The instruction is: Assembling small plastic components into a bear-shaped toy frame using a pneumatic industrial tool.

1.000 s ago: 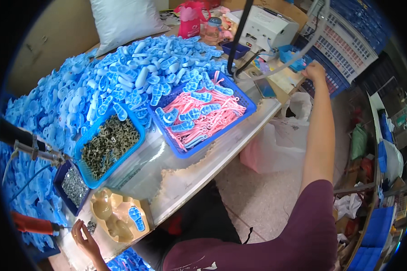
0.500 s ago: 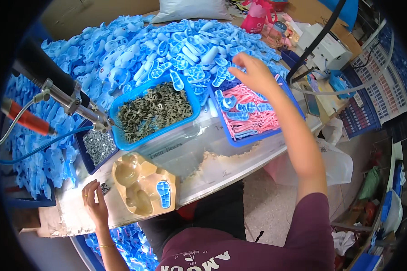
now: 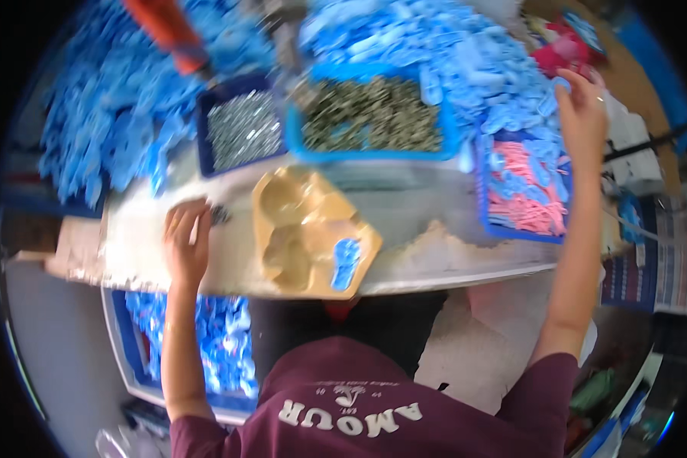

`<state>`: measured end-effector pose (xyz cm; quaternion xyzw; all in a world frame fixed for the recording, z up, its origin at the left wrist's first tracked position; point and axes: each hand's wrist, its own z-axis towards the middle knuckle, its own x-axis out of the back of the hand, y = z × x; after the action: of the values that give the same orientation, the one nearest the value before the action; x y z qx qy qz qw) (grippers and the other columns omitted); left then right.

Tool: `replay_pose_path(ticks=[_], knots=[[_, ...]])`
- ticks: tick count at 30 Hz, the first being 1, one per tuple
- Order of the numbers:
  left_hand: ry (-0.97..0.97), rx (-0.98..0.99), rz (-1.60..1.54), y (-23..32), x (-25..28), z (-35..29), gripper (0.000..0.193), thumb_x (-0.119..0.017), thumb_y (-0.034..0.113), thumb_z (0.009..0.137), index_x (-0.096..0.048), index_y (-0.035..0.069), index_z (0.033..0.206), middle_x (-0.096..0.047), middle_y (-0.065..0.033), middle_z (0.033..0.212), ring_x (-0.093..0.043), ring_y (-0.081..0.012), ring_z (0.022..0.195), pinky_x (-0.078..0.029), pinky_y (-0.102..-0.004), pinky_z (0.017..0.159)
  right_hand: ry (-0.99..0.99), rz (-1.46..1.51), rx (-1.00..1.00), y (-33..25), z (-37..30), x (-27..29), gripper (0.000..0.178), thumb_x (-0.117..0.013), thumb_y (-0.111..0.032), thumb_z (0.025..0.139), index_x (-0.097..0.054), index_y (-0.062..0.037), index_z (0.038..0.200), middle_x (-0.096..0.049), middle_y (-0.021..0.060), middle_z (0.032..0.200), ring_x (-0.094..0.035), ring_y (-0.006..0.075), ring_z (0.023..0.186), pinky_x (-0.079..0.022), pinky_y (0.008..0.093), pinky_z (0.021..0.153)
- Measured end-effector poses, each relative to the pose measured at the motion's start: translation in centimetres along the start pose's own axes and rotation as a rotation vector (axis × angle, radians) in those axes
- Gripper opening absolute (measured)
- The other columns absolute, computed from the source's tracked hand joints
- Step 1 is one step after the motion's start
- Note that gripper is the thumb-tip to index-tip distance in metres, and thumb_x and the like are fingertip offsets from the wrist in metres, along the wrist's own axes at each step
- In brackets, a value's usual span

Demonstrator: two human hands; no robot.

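At the far right, my right hand is raised above the bin of pink parts, its fingers closed on a small light-blue plastic piece, blurred by motion. My left hand rests on the table at the left with fingers apart, beside a few small dark metal parts. Between my hands lies a tan moulded fixture with rounded hollows. One of its hollows, at the lower right, holds a blue ribbed plastic shell.
Behind the fixture stand a dark-blue tray of silvery screws, a bright-blue basket of dull metal parts and a blue bin of pink parts. Blue plastic pieces heap up beyond. An orange-handled tool hangs at upper left.
The view has swung to the right-hand side upward and blurred. My right hand, empty over the blue heap before, now has a light-blue piece in its fingers. My left hand stays by the metal parts.
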<state>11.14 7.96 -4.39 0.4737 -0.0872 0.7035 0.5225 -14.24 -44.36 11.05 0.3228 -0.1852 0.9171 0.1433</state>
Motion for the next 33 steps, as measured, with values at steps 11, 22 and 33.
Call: replay_pose_path(ticks=[11, 22, 33], knots=[[0.092, -0.015, 0.028, -1.0, 0.8, 0.5, 0.012, -0.07, 0.003, 0.087, -0.072, 0.005, 0.099, -0.072, -0.009, 0.105, -0.066, -0.0299, 0.101, -0.052, -0.0407, 0.09, -0.864, 0.698, 0.007, -25.4, -15.6, -6.3, 0.018, -0.076, -0.011, 0.085, -0.074, -0.0069, 0.103, -0.068, 0.0075, 0.094, -0.068, 0.0219, 0.08, -0.054, 0.0318, 0.068], [0.451, 0.098, 0.61, -14.5, 6.3, 7.5, 0.034, -0.07, 0.023, 0.089, -0.065, 0.013, 0.121, -0.061, -0.0097, 0.135, -0.053, -0.0328, 0.126, -0.043, -0.0455, 0.104, -0.804, 0.61, 0.183, -27.1, -16.6, -6.8, 0.023, -0.077, -0.015, 0.085, -0.072, -0.0046, 0.104, -0.069, 0.0083, 0.103, -0.069, 0.024, 0.085, -0.054, 0.0342, 0.071], [0.395, 0.531, 0.17, -17.0, 12.5, 7.5, 0.036, -0.062, 0.029, 0.097, -0.06, 0.013, 0.129, -0.071, -0.0127, 0.113, -0.067, -0.0297, 0.102, -0.052, -0.0415, 0.083, -0.894, 0.73, 0.015, -27.0, -16.3, -6.4, 0.012, -0.073, -0.008, 0.089, -0.074, -0.0018, 0.099, -0.069, 0.0092, 0.089, -0.065, 0.0186, 0.071, -0.052, 0.0295, 0.066]])
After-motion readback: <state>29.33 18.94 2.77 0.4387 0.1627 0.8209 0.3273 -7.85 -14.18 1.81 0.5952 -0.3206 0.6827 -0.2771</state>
